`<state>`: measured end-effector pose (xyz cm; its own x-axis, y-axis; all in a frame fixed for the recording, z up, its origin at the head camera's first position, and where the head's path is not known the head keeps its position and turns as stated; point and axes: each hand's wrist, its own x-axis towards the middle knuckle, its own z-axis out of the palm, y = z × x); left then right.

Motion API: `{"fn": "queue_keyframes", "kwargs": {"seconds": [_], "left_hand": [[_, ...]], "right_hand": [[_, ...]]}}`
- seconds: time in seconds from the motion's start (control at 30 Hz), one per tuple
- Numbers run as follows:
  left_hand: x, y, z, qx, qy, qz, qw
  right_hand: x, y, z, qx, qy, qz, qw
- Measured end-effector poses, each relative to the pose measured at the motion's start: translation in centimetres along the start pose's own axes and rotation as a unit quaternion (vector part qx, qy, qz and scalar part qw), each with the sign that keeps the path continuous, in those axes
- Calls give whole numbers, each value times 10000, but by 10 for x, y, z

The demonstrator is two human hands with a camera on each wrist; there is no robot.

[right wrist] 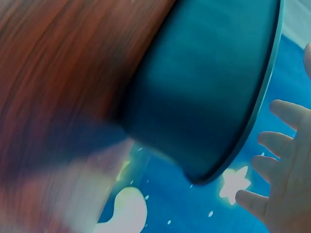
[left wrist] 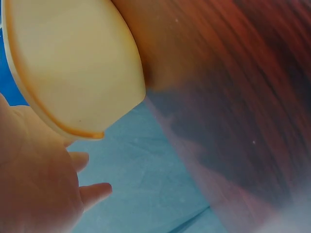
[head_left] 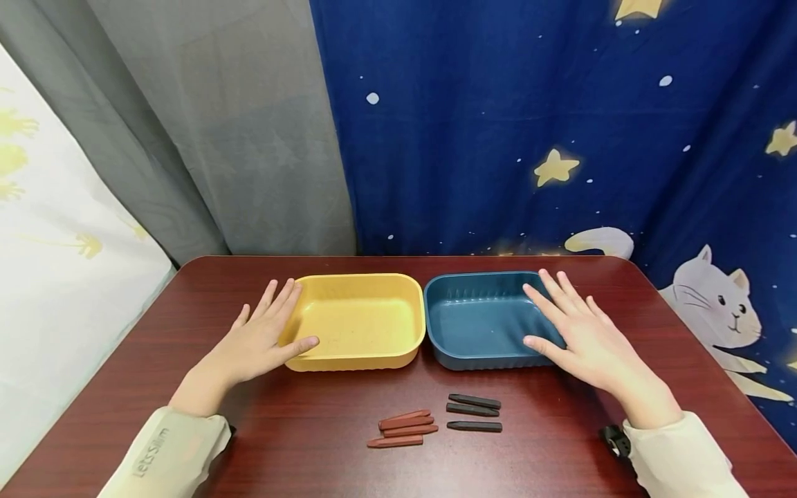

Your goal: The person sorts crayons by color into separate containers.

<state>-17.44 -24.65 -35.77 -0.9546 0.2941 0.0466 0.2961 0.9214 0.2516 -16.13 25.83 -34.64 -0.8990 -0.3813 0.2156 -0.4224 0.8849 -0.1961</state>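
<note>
Yellow tray (head_left: 355, 325) and blue tray (head_left: 482, 325) stand side by side between the wide-spread, empty fingers of left hand (head_left: 258, 344) and right hand (head_left: 585, 342); brown crayons (head_left: 407, 431) and black crayons (head_left: 472, 409) lie short of the fingers, apparently grouped by colour.

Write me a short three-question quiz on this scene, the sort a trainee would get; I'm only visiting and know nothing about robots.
1. How many black sticks lie on the table?
2. True or false: the right hand is at the yellow tray.
3. Which sticks lie nearer the left hand in the head view?
A) black sticks
B) reddish-brown sticks

Key:
1. Three.
2. False; it is at the blue tray.
3. B.
</note>
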Motion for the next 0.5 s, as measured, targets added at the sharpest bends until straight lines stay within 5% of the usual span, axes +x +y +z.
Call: {"fn": "queue_keyframes", "kwargs": {"seconds": [0.5], "left_hand": [[-1,-1,7,-93,-98,2,9999]], "right_hand": [[13,-44,10,-135,-67,-732,9972]]}}
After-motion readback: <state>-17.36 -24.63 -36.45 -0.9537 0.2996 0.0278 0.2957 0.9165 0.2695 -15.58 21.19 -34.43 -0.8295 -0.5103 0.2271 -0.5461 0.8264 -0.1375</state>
